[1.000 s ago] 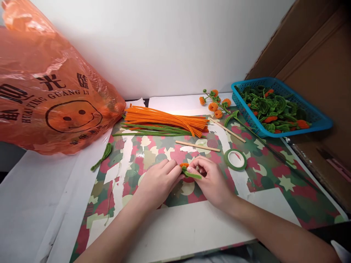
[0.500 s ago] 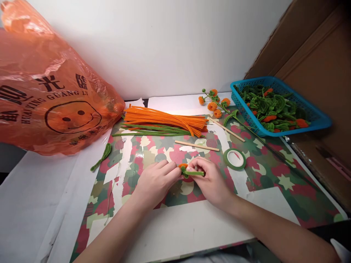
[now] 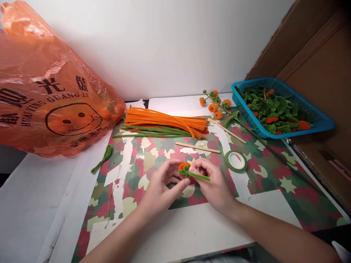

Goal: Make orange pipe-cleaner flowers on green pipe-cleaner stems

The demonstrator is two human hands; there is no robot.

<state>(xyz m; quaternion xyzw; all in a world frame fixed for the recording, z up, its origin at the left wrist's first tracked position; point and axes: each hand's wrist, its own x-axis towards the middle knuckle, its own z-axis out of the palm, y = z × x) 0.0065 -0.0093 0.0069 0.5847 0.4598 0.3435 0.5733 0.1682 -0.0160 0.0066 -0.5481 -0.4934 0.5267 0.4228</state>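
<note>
White sheeting [image 3: 196, 228] lies nearest the person, on the near side of the tape roll [image 3: 235, 170]. Left of the roll, the right hand [image 3: 215, 184] pinches the green stem of a fuzzy orange-and-green flower [image 3: 184, 168] between thumb and fingertips. Further left, the left hand [image 3: 159, 187] is half open about the flower's head, thumb apart from curled fingers; whether it touches cannot be told. Beyond the roll lie wooden sticks [image 3: 197, 147], then, leftward, orange strips [image 3: 164, 119]. Farther beyond, rightward, stands a blue basket [image 3: 319, 126] of green and orange pieces.
</note>
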